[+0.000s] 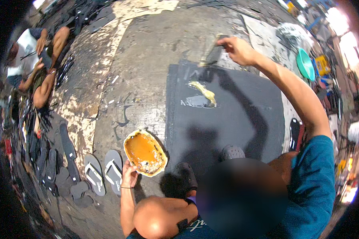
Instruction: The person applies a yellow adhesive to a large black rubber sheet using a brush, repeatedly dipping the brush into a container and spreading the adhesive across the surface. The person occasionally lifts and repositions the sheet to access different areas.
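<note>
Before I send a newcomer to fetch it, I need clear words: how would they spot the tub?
Find the big black sheet on the floor. By its left edge, the person's left hand holds the tub. Unlike the grey flip-flops to its left, it has a pale yellowish rim and glossy amber contents.

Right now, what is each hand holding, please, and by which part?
The left hand holds the tub by its near left side. The right hand holds a flat dark piece, somewhat blurred, by its upper end.
</note>
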Tool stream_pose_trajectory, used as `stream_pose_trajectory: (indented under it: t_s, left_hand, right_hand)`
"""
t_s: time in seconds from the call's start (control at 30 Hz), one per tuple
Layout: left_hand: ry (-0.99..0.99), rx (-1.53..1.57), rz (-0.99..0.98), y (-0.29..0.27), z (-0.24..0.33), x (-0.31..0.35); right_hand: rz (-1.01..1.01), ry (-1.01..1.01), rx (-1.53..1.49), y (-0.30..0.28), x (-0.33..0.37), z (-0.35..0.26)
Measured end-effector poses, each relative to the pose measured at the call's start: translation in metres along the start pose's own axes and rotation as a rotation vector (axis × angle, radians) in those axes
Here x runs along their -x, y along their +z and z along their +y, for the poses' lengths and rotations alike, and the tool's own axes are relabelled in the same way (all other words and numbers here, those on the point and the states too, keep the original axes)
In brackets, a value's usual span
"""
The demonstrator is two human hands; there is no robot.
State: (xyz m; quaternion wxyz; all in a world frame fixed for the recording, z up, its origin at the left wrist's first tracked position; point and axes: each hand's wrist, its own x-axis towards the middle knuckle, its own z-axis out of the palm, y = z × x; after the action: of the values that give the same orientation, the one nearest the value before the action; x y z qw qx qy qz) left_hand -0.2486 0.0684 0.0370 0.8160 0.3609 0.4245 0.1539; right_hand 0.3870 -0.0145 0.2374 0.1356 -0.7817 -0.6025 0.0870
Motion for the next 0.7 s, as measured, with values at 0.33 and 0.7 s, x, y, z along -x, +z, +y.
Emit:
stream_pose_trajectory:
  t_s: [0.33,0.7]
  left_hand:
    - [0.459,-0.588,-0.308,0.227,0.101,-0.078]
    - [0.988,-1.06,-0.291,0.37,0.153,-0.079]
  right_hand:
    - [0.302,0.488,0.604,-0.021,0.322,0.015]
    - [0.882,0.998,-1.03,0.1,0.384,0.011]
